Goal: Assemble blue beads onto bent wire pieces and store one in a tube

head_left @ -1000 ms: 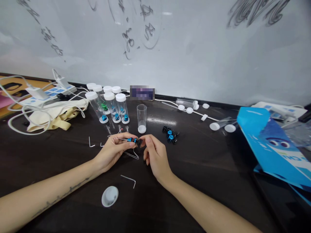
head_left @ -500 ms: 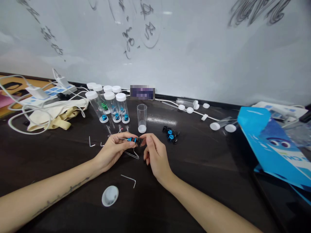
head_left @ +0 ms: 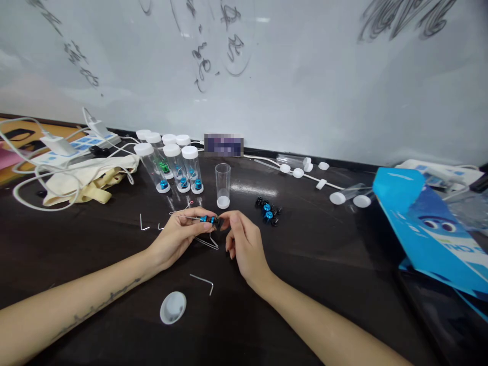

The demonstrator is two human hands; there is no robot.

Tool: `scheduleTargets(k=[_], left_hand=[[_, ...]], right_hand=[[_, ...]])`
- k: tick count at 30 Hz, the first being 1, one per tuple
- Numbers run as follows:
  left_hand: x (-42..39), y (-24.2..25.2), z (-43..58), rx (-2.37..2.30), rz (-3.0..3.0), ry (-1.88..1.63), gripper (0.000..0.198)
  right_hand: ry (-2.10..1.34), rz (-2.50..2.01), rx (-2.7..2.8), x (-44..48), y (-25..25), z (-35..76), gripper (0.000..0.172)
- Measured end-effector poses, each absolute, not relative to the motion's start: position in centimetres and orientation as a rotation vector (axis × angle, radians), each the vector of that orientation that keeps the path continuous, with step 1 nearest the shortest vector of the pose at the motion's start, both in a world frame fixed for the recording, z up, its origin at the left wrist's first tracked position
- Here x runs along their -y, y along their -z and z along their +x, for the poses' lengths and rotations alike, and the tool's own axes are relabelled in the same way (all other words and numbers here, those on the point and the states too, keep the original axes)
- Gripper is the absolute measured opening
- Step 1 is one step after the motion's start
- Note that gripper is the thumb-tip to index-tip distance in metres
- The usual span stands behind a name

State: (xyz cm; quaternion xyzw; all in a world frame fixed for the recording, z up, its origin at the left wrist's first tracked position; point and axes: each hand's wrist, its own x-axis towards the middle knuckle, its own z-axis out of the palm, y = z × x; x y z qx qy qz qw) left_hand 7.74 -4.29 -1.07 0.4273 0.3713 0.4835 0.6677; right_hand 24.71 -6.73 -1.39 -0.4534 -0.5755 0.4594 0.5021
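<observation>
Pinched in the fingers of my left hand [head_left: 177,236] is a small blue and black part [head_left: 207,219]. A thin wire [head_left: 208,243] loops out below it, and a wire also runs along my left fingers. My right hand [head_left: 246,244] has its curled fingertips at the dark right end of the part; what they grip there is too small to make out. An open clear tube [head_left: 223,185] stands upright behind my hands. Several blue and black parts [head_left: 268,211] lie to the right. Below my hands are an L-shaped key [head_left: 203,279] and a white cap with small dark bits [head_left: 173,308].
Several capped tubes [head_left: 192,170] with coloured parts stand at the back left, beside a cream cloth bag [head_left: 87,178] and white cables. Two small keys [head_left: 144,223] lie left of my hands. White caps [head_left: 298,173] and a blue package [head_left: 427,229] are at the right.
</observation>
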Motion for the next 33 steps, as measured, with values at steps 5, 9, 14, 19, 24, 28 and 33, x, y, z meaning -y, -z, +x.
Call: scheduleTargets(k=[5,9,14,19,24,28,33], left_hand=[[4.26,1.14,7.7,-0.842,0.965,-1.095,0.021],[4.38,0.97,7.78,-0.818,0.972,-1.079,0.02],[4.52,0.83,7.85,-0.775,0.989,-1.056,0.02],[4.38,0.85,7.84,-0.789,0.967,-1.068,0.02],[4.36,0.81,7.85,-0.796,0.962,-1.074,0.02],[4.39,0.91,7.82,-0.798,0.974,-1.062,0.02],[4.38,0.89,7.84,-0.795,0.992,-1.06,0.021]], right_hand=[[-1.079,-1.139,1.418,6.7,1.51,24.65,0.042],[-1.069,-1.184,1.504,6.74,1.43,24.68,0.046],[-1.083,-1.212,1.574,6.78,1.27,24.77,0.045],[-1.052,-1.212,1.588,6.73,1.11,24.75,0.028],[-1.017,-1.193,1.574,6.79,0.97,24.73,0.015],[-1.031,-1.209,1.561,6.79,1.07,24.75,0.029],[-1.065,-1.225,1.62,6.72,1.12,24.76,0.04]])
